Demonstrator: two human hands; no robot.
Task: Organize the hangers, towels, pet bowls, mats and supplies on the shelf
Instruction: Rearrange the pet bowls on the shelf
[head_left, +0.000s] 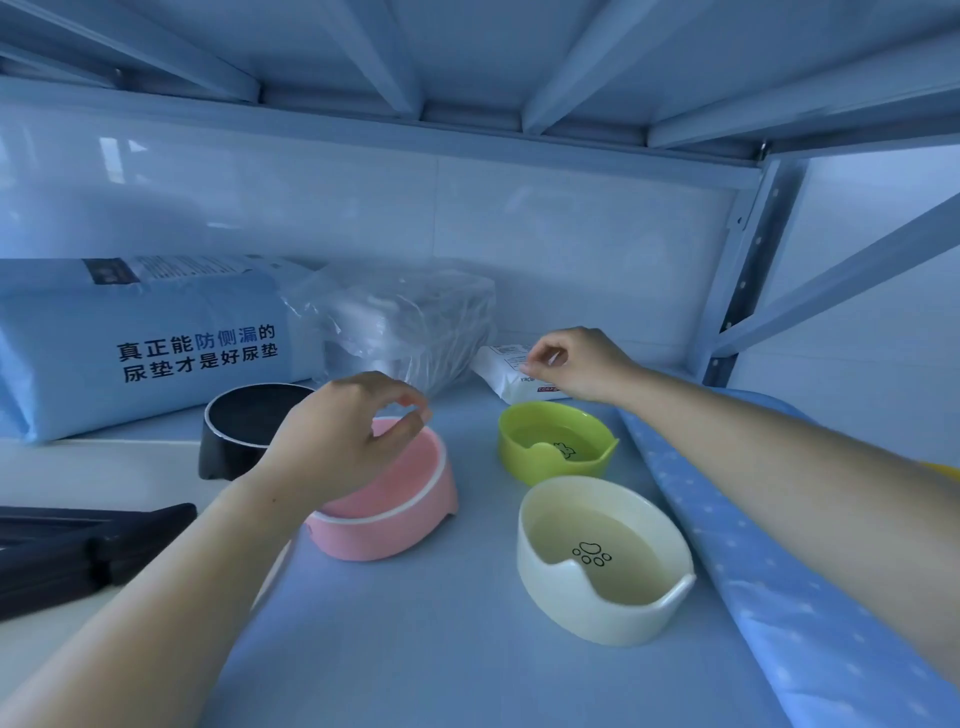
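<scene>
- Left hand, centre of frame: fingers loosely curled, thumb and forefinger close together with nothing between them, poised over the rear rim of the pink bowl.
- Right hand, right of centre: fingers curled, thumb and forefinger tips at the upper edge of the white pouch; whether they pinch it cannot be told.
- Pink bowl: on the blue mat, centre of frame.
- Green bowl: right of the pink bowl, just in front of the white pouch.
- Cream bowl: paw print inside, in front of the green bowl, lower right.
- Black bowl: left of the pink bowl, partly hidden by the left hand.
- Rolled blue dotted mat: along the right edge, under the right forearm.
- Clear plastic bag: at the back, centre.
- Blue pad package: printed with characters, back left.
- Black hangers: lower left, on the white shelf.
</scene>
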